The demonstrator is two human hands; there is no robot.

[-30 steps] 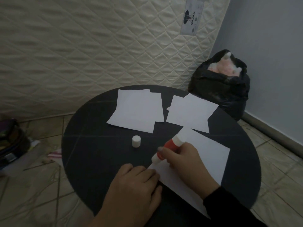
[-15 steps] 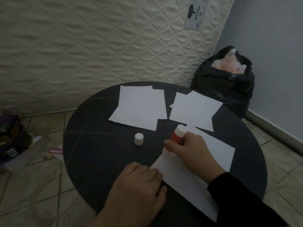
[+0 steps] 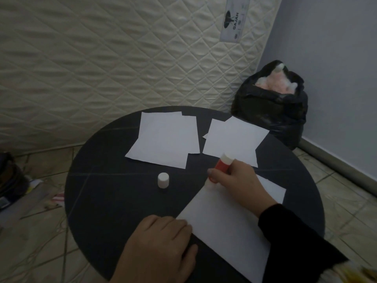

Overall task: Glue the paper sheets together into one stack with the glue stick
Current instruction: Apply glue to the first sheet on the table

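A white paper sheet [image 3: 222, 217] lies on the near right of the round dark table [image 3: 114, 193]. My right hand [image 3: 238, 184] grips a red and white glue stick [image 3: 221, 166], its tip down on the sheet's far left edge. My left hand [image 3: 161, 248] rests flat on the sheet's near left corner, fingers together. The glue stick's white cap [image 3: 163, 180] stands on the table left of the stick. Two overlapping sheets [image 3: 165, 139] lie at the far middle, and another small pile of sheets [image 3: 234, 137] lies to their right.
A quilted mattress [image 3: 122, 58] leans upright behind the table. A black bag [image 3: 271, 111] with pink and white stuffing stands on the tiled floor at the back right, by a grey wall. Dark items and scraps lie on the floor at the left.
My right hand has drawn the glue stick along the sheet's left edge, from near my left hand toward the far corner. My left hand stays on the near corner.
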